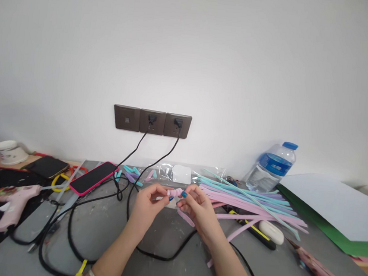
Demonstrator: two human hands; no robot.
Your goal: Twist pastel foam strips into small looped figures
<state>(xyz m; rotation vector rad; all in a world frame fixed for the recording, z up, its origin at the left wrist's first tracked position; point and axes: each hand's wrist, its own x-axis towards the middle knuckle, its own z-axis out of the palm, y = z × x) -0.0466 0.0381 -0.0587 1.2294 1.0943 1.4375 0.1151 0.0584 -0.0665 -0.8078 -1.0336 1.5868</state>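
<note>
pink coil (175,192) between fingers (159,190)

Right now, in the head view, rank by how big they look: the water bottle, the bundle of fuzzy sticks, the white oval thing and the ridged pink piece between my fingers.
Largest to smallest:
1. Bundle of fuzzy sticks
2. Water bottle
3. White oval thing
4. Ridged pink piece

Left hand (147,203) and right hand (202,210) pinching a lumpy pink strip (175,192), grey worktop (155,269), pastel pipe cleaners (249,201), pink-edged phone (93,178), water bottle (274,165) by the wall (216,71)
</note>
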